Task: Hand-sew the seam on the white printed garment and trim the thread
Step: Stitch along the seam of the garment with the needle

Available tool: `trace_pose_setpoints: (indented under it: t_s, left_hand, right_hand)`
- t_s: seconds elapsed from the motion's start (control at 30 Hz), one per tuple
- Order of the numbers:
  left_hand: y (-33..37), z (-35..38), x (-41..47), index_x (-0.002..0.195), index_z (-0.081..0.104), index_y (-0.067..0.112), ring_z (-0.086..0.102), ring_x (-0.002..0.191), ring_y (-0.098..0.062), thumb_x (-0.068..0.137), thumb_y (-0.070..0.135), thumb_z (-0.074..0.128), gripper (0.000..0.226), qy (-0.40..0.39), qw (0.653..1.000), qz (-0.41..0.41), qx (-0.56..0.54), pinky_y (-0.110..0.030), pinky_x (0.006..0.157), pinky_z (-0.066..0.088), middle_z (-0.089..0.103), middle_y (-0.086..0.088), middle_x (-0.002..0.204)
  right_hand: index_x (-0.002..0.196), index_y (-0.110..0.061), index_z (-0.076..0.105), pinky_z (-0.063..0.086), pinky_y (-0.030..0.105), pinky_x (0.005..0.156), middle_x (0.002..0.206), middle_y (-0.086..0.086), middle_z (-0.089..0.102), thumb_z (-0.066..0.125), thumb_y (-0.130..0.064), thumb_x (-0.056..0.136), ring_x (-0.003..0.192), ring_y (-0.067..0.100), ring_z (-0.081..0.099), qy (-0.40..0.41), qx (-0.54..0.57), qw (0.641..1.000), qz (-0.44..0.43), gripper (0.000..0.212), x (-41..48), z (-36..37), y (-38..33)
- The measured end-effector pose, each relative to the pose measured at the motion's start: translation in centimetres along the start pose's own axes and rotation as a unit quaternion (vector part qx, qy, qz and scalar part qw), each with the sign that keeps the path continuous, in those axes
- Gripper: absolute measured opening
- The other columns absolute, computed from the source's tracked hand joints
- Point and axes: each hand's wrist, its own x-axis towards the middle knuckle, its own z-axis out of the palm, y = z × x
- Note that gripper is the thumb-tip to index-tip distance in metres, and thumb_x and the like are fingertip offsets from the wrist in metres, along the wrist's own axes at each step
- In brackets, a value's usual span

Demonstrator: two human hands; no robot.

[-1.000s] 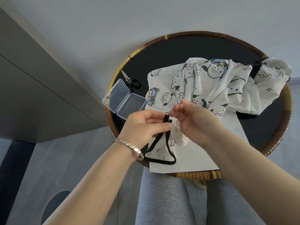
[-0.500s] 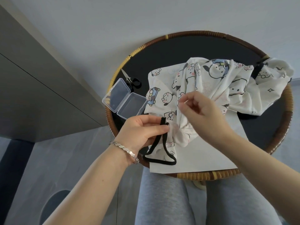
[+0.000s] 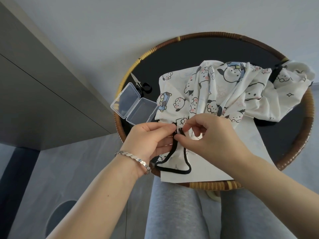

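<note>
— Head view: where's the printed garment (image 3: 224,87)?
— Heaped centre-right on the round table (image 3: 207,185), overhanging its right rim. Left hand (image 3: 148,140) and right hand (image 3: 212,140) pinch its black strap (image 3: 174,171) near the lower rim.

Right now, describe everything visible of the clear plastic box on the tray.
The clear plastic box is small, rectangular and transparent, with rounded corners. It lies open, lid hinged flat beside the base, on the dark surface of the tray, by the left rim. No contents show. The scissors lie just behind its lid; an edge of the garment reaches its right side.
</note>
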Motion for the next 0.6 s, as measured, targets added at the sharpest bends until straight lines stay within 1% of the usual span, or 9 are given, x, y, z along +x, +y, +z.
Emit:
trace_pose_setpoints:
  t_s: [0.07, 0.1, 0.2, 0.27, 0.33, 0.4, 0.47, 0.53, 0.6]
  left_hand:
    - [0.0, 0.1, -0.1, 0.075, 0.069, 0.009, 0.067, 0.058, -0.014, 0.078, 0.006, 0.065, 0.006, 0.015, 1.000, 0.012, 0.007, -0.022, 0.054, 0.054, 0.070, -0.003, 0.063]
    - [0.0, 0.1, -0.1, 0.075, 0.070, 0.010, 0.067, 0.059, -0.013, 0.078, 0.007, 0.066, 0.006, 0.024, 0.999, 0.026, 0.017, -0.021, 0.054, 0.054, 0.070, -0.003, 0.063]
    - [0.1, 0.2, -0.4, 0.075, 0.071, 0.012, 0.066, 0.057, -0.009, 0.077, 0.007, 0.068, 0.006, 0.060, 0.989, 0.105, 0.088, -0.018, 0.054, 0.053, 0.069, 0.001, 0.059]
    - [0.2, 0.4, -0.6, 0.074, 0.071, 0.013, 0.066, 0.057, -0.008, 0.076, 0.007, 0.069, 0.007, 0.085, 0.972, 0.168, 0.143, -0.017, 0.056, 0.054, 0.068, 0.004, 0.057]
    - [0.2, 0.6, -0.7, 0.070, 0.071, 0.017, 0.063, 0.056, -0.002, 0.075, 0.008, 0.070, 0.011, 0.104, 0.946, 0.233, 0.198, -0.014, 0.058, 0.052, 0.067, 0.011, 0.057]
    - [0.2, 0.7, -0.9, 0.067, 0.069, 0.022, 0.061, 0.057, 0.004, 0.075, 0.007, 0.070, 0.017, 0.119, 0.920, 0.285, 0.241, -0.007, 0.057, 0.047, 0.065, 0.017, 0.060]
    - [0.2, 0.8, -1.0, 0.068, 0.068, 0.025, 0.061, 0.060, 0.006, 0.075, 0.007, 0.069, 0.019, 0.132, 0.903, 0.312, 0.265, -0.005, 0.057, 0.045, 0.064, 0.020, 0.064]
    - [0.1, 0.7, -1.1, 0.067, 0.067, 0.029, 0.063, 0.061, 0.003, 0.076, 0.008, 0.069, 0.023, 0.140, 0.896, 0.320, 0.275, -0.008, 0.059, 0.048, 0.064, 0.021, 0.063]
    - [0.0, 0.7, -1.1, 0.065, 0.066, 0.032, 0.063, 0.060, 0.003, 0.075, 0.007, 0.069, 0.027, 0.144, 0.900, 0.317, 0.262, -0.010, 0.060, 0.049, 0.063, 0.022, 0.056]
  right_hand:
    - [0.067, -0.023, 0.061, 0.036, 0.015, 0.056, 0.053, -0.008, 0.044, 0.071, -0.024, 0.073, 0.060, 0.005, 0.044, 0.004, 0.011, 1.000, 0.010, 0.012, 0.0, 0.0, -0.1]
    - [0.065, -0.024, 0.061, 0.036, 0.014, 0.053, 0.051, -0.008, 0.044, 0.070, -0.022, 0.075, 0.056, 0.004, 0.045, 0.005, 0.027, 0.999, 0.022, 0.013, -0.1, 0.0, -0.1]
    - [0.061, -0.025, 0.061, 0.033, 0.008, 0.046, 0.046, -0.012, 0.046, 0.069, -0.019, 0.076, 0.045, 0.002, 0.041, 0.006, 0.114, 0.990, 0.082, 0.018, 0.0, -0.1, -0.3]
    - [0.063, -0.017, 0.065, 0.031, 0.006, 0.042, 0.047, -0.010, 0.048, 0.069, -0.016, 0.077, 0.041, 0.001, 0.040, 0.008, 0.192, 0.974, 0.124, 0.015, -0.1, -0.2, -0.8]
    - [0.065, -0.011, 0.067, 0.032, 0.006, 0.039, 0.046, -0.006, 0.051, 0.070, -0.015, 0.077, 0.039, -0.001, 0.041, 0.015, 0.243, 0.958, 0.149, 0.014, -0.1, -0.1, -1.2]
    - [0.065, -0.011, 0.066, 0.033, 0.007, 0.040, 0.043, -0.011, 0.051, 0.070, -0.016, 0.078, 0.038, -0.002, 0.042, 0.024, 0.270, 0.948, 0.165, 0.015, -0.1, 0.2, -1.6]
    - [0.064, -0.012, 0.066, 0.034, 0.007, 0.041, 0.040, -0.013, 0.051, 0.070, -0.017, 0.078, 0.037, -0.002, 0.043, 0.026, 0.307, 0.932, 0.191, 0.015, -0.1, 0.5, -1.9]
    - [0.064, -0.014, 0.067, 0.034, 0.007, 0.042, 0.040, -0.014, 0.051, 0.068, -0.016, 0.079, 0.037, -0.002, 0.044, 0.026, 0.344, 0.915, 0.208, 0.015, -0.1, 0.5, -2.2]
    - [0.062, -0.017, 0.069, 0.034, 0.007, 0.043, 0.041, -0.014, 0.052, 0.066, -0.016, 0.080, 0.038, -0.002, 0.043, 0.030, 0.341, 0.918, 0.200, 0.018, -0.3, 0.6, -2.5]
